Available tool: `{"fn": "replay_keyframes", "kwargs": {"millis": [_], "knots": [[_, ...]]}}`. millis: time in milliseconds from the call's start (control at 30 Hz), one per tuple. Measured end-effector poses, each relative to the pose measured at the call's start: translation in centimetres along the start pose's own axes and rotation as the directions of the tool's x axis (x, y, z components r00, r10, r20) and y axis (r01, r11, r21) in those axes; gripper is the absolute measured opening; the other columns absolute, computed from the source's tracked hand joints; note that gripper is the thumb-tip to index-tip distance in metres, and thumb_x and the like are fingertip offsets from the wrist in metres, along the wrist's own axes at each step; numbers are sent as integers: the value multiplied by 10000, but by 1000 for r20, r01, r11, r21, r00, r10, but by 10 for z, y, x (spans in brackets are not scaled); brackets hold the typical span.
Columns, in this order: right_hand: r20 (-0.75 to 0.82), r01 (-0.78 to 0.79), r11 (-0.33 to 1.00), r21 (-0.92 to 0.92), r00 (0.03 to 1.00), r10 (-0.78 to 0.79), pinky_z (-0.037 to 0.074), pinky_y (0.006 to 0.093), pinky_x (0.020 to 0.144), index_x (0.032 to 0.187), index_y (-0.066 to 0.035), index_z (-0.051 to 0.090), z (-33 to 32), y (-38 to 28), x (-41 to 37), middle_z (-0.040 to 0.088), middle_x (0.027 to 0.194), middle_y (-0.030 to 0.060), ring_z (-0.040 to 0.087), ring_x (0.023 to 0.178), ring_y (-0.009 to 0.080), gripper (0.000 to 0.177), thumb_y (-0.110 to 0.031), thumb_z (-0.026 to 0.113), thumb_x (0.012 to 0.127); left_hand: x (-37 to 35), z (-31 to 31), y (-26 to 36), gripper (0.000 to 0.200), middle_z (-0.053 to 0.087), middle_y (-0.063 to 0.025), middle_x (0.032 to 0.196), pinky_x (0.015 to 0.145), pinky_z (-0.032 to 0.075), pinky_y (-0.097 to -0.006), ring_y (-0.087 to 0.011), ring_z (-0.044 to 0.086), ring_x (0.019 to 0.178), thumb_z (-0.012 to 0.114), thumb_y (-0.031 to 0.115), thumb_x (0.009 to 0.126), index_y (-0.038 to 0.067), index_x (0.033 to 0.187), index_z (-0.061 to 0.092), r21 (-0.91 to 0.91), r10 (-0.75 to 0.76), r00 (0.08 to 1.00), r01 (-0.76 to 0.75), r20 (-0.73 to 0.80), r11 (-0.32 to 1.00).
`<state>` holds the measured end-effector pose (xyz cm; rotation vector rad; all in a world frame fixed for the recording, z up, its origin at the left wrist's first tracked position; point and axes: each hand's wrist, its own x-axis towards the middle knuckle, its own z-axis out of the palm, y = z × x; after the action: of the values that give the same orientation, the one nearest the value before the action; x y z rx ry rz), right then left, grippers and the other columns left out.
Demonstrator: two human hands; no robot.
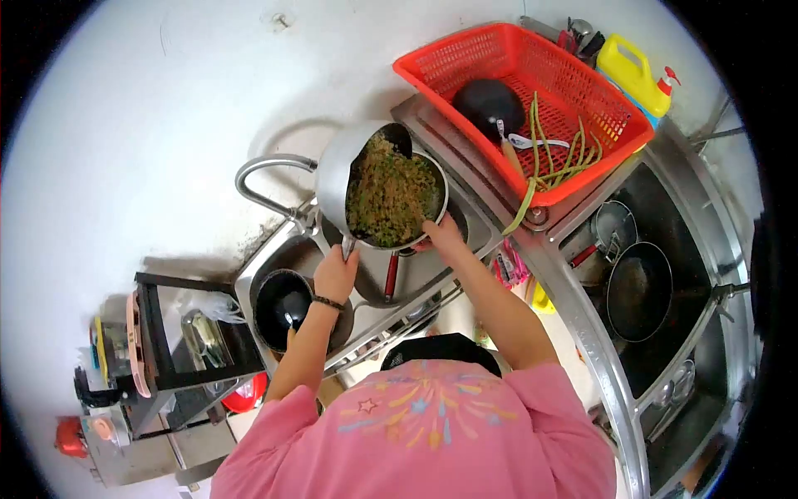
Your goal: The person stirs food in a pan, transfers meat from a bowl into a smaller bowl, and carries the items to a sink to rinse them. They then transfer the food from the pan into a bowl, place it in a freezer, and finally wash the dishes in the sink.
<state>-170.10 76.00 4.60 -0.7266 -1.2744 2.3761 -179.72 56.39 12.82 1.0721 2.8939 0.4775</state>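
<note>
A silver metal pot (334,170) is tilted over the sink, its mouth meeting a round metal vessel (445,190). Brown and green chopped food (391,195) fills the space between them. My left hand (336,273) is wrapped round the pot's handle, with a dark bracelet on the wrist. On the other side, my right hand (442,237) grips the rim of the round vessel. A red handle (391,277) shows below the vessel; what it belongs to is mostly hidden. The curved faucet (274,158) stands just left of the pot.
A black pot (283,308) sits in the sink's left part. A red basket (544,198) holds a black pan and long green beans. Further right, a second sink (665,216) holds a dark pan (639,291) and a strainer (613,224). A black rack (158,333) stands at the left.
</note>
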Motion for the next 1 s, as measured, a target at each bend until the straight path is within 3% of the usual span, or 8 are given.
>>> {"fn": "replay_keyframes", "kwargs": {"millis": [67,167,400,467,600,833,900,1000], "knots": [[-61,87,994,73,995,-82,528,304,456,1149,-34,332,6,-1,-9,522,947,137,596,643,225,388,-62,453,781,2,-1,3,335,550,-214,676,583,405,-468,-394,530,678,480,357,800,23,770,466,31,11,1000,-11,4,999],[-55,48,995,87,998,-43,523,305,489,1152,-55,316,2,-1,-6,564,884,154,602,577,244,417,-120,484,776,9,1,1,316,555,-197,678,573,410,-447,-379,532,664,506,339,796,24,788,475,110,24,1000,-24,6,994],[-83,-15,997,75,996,21,522,298,497,1139,-47,338,1,-17,-19,564,890,135,600,589,224,390,-125,485,786,16,15,-3,269,565,-154,674,536,419,-436,-357,544,629,519,316,793,54,800,459,151,55,997,-47,-48,987],[-37,20,994,108,999,-17,523,301,494,1143,-36,330,1,-11,-16,561,887,133,602,608,228,398,-110,483,783,17,15,-7,259,567,-136,666,528,425,-432,-347,549,614,517,316,794,64,807,457,185,111,990,-94,-85,978],[-131,27,995,92,991,-15,525,303,501,1146,-34,332,1,-13,-18,543,916,147,597,625,230,390,-100,471,787,32,6,-7,288,553,-152,590,469,424,-426,-335,548,534,511,358,789,78,788,443,251,234,961,-192,-150,949],[-81,46,975,219,996,-29,521,311,460,1173,-42,307,-1,-20,-10,541,916,143,590,594,223,433,-94,480,780,24,2,-5,280,581,-131,701,511,436,-412,-328,561,625,539,324,783,76,904,497,259,172,979,-139,-107,956],[-66,194,969,154,980,-185,519,309,450,1174,-42,304,-4,-3,-7,544,907,140,591,579,223,434,-97,481,781,21,1,-6,290,582,-126,700,511,434,-412,-326,560,620,542,327,782,72,912,501,256,174,979,-143,-103,956],[-63,110,981,162,993,-101,518,306,451,1167,-40,316,-5,-18,-21,551,876,135,591,567,218,417,-89,467,782,16,-5,1,305,575,-126,686,522,428,-409,-327,553,617,528,337,791,62,919,511,239,150,985,-128,-79,962]]}}
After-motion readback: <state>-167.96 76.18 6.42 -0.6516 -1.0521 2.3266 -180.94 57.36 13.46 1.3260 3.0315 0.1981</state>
